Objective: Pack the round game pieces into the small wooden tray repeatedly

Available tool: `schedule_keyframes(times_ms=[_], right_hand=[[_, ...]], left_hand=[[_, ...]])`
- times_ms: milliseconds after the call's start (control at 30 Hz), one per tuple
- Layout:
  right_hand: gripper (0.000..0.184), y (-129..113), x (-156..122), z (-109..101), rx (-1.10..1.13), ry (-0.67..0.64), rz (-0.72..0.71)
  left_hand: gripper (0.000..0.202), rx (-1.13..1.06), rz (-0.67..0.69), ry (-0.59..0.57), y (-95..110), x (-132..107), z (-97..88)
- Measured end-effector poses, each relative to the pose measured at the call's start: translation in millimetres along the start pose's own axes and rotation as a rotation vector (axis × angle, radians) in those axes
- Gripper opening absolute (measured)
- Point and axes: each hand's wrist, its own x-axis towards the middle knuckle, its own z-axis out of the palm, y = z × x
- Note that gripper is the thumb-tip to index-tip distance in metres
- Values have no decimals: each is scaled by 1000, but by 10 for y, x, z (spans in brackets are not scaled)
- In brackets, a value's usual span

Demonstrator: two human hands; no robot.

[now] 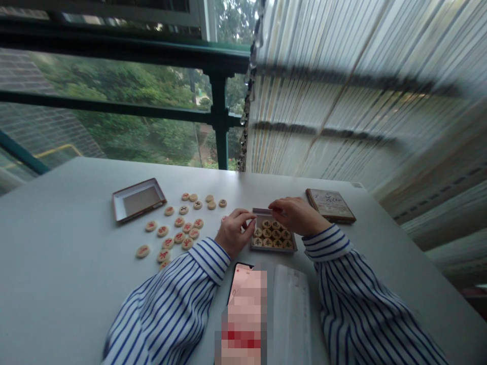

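Note:
Round wooden Chinese chess pieces (267, 233) with dark characters lie in rows inside a shallow open box (273, 249). At the box's left edge is my left hand (233, 234), its thumb and fingertips curled close together. Whatever they may hold is too small to make out. My right hand (299, 215) reaches over the upper right of the box with its fingers bent and drawn together, covering part of the pieces. Anything within its grip is hidden. A red-marked piece (224, 219) shows partly behind my left hand.
Loose chess pieces (179, 237), mostly red-marked, are scattered left of the box. An open box lid (139, 199) lies further left, and a closed flat box (331, 205) at the right. A phone (238, 284) and a clear plastic case (292, 314) lie between my forearms.

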Motion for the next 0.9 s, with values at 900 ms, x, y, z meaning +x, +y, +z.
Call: schedule_keyframes(times_ms=[900], right_hand=[[22,-116,58,2,14,63,-106]], left_hand=[[33,47,-473,292,-329,9,-1721]])
